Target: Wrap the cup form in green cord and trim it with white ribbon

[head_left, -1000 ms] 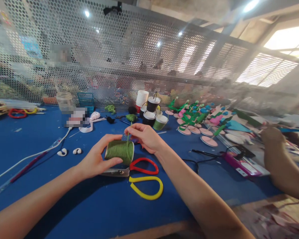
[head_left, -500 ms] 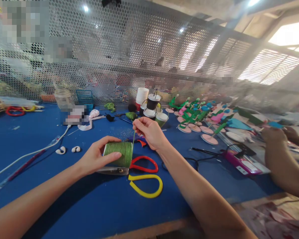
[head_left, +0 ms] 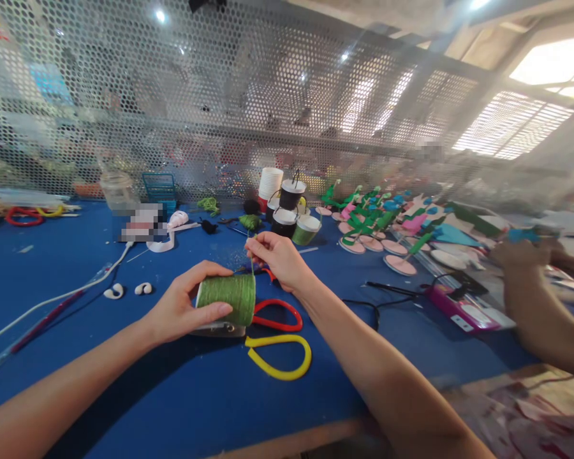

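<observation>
My left hand (head_left: 184, 306) is wrapped round a paper cup covered in green cord (head_left: 227, 298), held on its side just above the blue table (head_left: 124, 382). My right hand (head_left: 280, 258) pinches the loose end of the green cord (head_left: 251, 262), which rises from the cup's right rim. Scissors with a red and a yellow handle loop (head_left: 277, 338) lie on the table directly under and in front of the cup.
Several paper cups (head_left: 291, 213) stand behind my hands, with green and pink craft figures (head_left: 377, 229) to their right. A white cable (head_left: 52, 296), two white earbuds (head_left: 124, 290) and a jar (head_left: 117, 191) lie left. Another person's arms (head_left: 536, 299) work at the right. A perforated metal screen (head_left: 220, 95) backs the table.
My right hand rose with the cord end and came back down a little. The cup has dropped slightly lower and to the left in my left hand.
</observation>
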`<state>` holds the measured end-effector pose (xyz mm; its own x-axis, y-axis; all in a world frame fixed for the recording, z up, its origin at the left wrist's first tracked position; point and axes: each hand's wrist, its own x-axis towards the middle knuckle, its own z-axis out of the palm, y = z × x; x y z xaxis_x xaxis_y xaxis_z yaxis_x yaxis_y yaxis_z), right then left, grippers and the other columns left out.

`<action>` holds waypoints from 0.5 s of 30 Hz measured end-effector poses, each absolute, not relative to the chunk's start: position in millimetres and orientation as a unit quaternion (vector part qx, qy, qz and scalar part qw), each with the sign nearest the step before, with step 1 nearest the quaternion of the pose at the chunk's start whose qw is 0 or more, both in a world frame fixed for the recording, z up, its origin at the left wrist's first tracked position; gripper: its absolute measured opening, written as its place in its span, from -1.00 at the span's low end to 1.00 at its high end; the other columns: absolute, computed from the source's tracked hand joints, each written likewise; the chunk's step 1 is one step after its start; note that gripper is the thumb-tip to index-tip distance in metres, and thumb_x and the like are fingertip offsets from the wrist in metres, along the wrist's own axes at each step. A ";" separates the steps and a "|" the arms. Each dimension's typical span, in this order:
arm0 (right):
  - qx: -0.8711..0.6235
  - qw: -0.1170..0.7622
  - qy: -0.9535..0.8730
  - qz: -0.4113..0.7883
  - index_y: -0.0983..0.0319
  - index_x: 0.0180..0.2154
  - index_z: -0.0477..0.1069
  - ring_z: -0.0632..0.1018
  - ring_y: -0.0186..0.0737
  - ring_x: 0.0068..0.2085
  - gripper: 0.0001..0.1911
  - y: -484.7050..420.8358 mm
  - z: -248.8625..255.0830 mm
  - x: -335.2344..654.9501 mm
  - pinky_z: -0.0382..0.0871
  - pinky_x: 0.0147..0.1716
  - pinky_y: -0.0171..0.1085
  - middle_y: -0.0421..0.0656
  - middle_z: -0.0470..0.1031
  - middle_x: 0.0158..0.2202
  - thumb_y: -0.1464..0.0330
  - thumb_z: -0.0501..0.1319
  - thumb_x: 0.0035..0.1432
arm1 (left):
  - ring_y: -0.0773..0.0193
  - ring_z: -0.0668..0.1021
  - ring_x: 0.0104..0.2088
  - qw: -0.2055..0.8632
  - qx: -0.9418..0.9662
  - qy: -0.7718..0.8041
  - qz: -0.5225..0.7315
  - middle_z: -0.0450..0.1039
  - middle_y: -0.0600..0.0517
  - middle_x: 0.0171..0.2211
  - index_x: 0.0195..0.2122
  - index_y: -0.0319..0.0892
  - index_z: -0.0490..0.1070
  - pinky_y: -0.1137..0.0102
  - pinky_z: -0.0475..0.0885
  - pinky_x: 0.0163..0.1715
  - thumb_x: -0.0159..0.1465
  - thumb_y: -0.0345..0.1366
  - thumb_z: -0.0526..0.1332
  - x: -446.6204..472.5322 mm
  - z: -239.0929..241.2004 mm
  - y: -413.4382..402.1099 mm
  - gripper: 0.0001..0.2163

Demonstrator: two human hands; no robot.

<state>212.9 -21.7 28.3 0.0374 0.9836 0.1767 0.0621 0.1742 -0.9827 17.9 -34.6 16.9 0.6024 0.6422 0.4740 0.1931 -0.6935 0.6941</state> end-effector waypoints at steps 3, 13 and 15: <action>-0.488 0.529 -0.542 0.434 0.26 -0.57 0.29 0.32 -0.45 -0.58 -0.71 -22.7 27.8 211.9 0.16 -0.59 -0.41 -0.27 0.36 -0.61 0.17 0.25 -0.12 | 0.21 0.46 -0.24 0.279 0.850 0.228 0.384 0.38 -0.04 -0.23 -0.14 -0.17 0.32 0.38 0.41 -0.27 0.12 -0.21 0.23 17.2 15.2 -33.6 -0.70; -0.506 0.501 -0.544 0.444 0.25 -0.58 0.27 0.31 -0.45 -0.61 -0.72 -24.3 27.4 210.1 0.16 -0.59 -0.40 -0.30 0.34 -0.64 0.20 0.25 -0.10 | 0.17 0.44 -0.17 0.242 0.855 0.189 0.419 0.36 -0.08 -0.20 -0.11 -0.16 0.30 0.30 0.40 -0.21 0.14 -0.21 0.23 16.2 13.9 -31.7 -0.69; -0.507 0.498 -0.545 0.446 0.25 -0.58 0.27 0.30 -0.46 -0.61 -0.72 -24.8 26.8 209.5 0.16 -0.59 -0.40 -0.31 0.33 -0.65 0.20 0.26 -0.11 | 0.16 0.44 -0.16 0.238 0.854 0.186 0.423 0.36 -0.08 -0.20 -0.10 -0.15 0.30 0.28 0.40 -0.21 0.14 -0.20 0.23 16.2 13.1 -31.5 -0.68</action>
